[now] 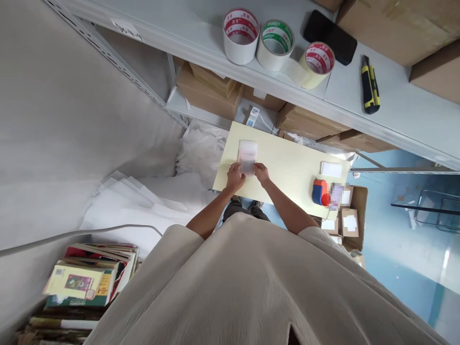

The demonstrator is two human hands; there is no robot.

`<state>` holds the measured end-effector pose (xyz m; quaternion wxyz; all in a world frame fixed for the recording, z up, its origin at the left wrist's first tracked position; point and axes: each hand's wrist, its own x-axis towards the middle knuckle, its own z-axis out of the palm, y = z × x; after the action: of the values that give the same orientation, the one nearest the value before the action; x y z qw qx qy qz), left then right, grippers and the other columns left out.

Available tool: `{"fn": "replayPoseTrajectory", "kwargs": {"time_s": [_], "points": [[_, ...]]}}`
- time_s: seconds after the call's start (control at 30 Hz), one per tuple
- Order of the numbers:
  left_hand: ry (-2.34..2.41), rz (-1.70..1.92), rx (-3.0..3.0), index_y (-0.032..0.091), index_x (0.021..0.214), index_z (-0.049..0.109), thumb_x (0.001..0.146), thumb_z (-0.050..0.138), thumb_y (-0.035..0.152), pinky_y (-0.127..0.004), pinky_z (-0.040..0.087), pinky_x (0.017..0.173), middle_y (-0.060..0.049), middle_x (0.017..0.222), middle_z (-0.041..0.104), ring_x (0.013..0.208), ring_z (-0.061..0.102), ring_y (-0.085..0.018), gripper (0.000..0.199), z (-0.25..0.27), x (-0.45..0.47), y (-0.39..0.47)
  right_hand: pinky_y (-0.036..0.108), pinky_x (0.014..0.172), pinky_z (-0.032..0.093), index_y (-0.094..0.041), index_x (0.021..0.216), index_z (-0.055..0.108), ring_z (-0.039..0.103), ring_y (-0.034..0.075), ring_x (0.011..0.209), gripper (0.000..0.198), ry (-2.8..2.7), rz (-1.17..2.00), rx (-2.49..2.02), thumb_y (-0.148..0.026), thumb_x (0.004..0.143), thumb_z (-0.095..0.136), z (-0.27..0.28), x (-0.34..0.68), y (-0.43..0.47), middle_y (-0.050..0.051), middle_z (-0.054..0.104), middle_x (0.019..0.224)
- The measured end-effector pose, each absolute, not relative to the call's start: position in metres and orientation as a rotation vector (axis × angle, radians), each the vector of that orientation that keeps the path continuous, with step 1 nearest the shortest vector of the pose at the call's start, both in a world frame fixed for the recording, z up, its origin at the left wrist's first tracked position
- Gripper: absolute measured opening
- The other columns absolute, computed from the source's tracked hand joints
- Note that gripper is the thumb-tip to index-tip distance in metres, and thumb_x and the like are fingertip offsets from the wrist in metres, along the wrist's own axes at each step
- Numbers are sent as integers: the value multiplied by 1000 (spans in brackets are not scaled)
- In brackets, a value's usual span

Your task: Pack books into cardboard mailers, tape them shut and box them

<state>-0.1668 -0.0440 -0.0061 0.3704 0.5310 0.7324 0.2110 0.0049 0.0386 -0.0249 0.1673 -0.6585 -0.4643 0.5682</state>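
A flat, pinkish-white rectangular packet (247,151), which looks wrapped in thin translucent film, lies on the pale yellow tabletop (283,158). My left hand (235,177) is at its lower left corner, with bent fingers and the thumb against the near edge. At the lower right corner, my right hand (262,173) pinches the edge between thumb and fingers. The print on the packet is too small to read. Farther right on the same table stand a blue and red tape dispenser (318,192) and a white stack of paper or cards (331,169).
Above the table runs a grey shelf (201,43) with tape rolls (241,38), a black case (329,37) and a yellow-black utility knife (370,86). White foam sheets (143,196) lie left. Cartons (349,223) stand right of the table; books (82,278) are piled lower left.
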Motion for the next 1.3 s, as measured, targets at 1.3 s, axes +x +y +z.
{"fn": "replayPoseTrajectory", "kwargs": {"time_s": [1.3], "points": [[2081,584,1318,25,152,69,97,62,13,-63,44,137,-20,179,56,171,48,-38,56,65,-125,-62,41,95,62,-25,101,79,75,26,105,31,-1367,1630,-1794,-43,77,75,50,69,14,7,83,109]]}}
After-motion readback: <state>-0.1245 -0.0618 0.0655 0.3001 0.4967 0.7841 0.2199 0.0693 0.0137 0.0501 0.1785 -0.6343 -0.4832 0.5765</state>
